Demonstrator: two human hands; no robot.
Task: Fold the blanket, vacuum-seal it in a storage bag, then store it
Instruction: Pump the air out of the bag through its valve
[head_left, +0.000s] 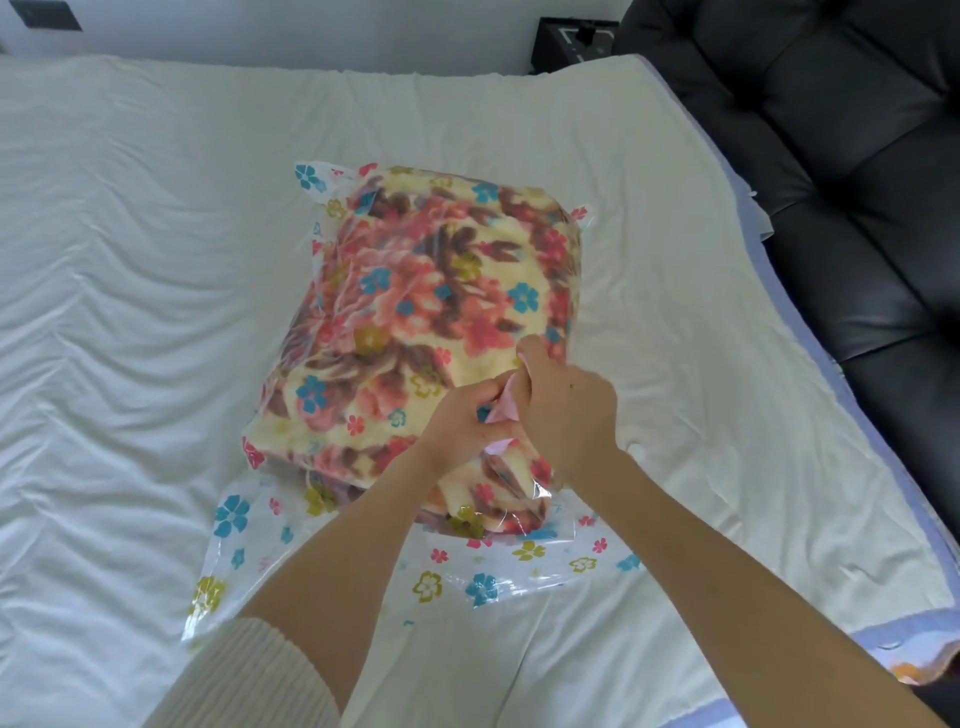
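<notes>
Nearest the lens, a cream ribbed sleeve (249, 675) is being worn pushed up on the left forearm, while the right forearm is being held bare; both arms are reaching forward over the near flap of the storage bag (244, 551). That flap is lying flat and spread on the bed (130, 260), its clear plastic printed with small blue, pink and yellow flowers, and its near edge is resting on the white sheet just beyond the sleeve.

Beyond the flap, the bag is being filled out into a tall, rounded bundle by the folded floral blanket (431, 291), which is sitting wholly inside it. Wrinkled white sheet is lying open on the left of the bag and beyond its far end, giving wide room on those sides. On the right of the bag a narrower strip of sheet is running out to the bed's edge, where a pale blue border (883, 519) is showing. Past that edge a black leather sofa (831, 182) is standing close alongside. Beyond the bag's far right corner, a dark bedside unit (576, 44) is being partly hidden by the sofa.

Both hands are being held together on top of the bag at its near right part. The left hand (462, 421) and the right hand (566, 410) are curled, and a small pink piece (503, 410) is being pinched between them against the plastic. What the pink piece is cannot be told.
</notes>
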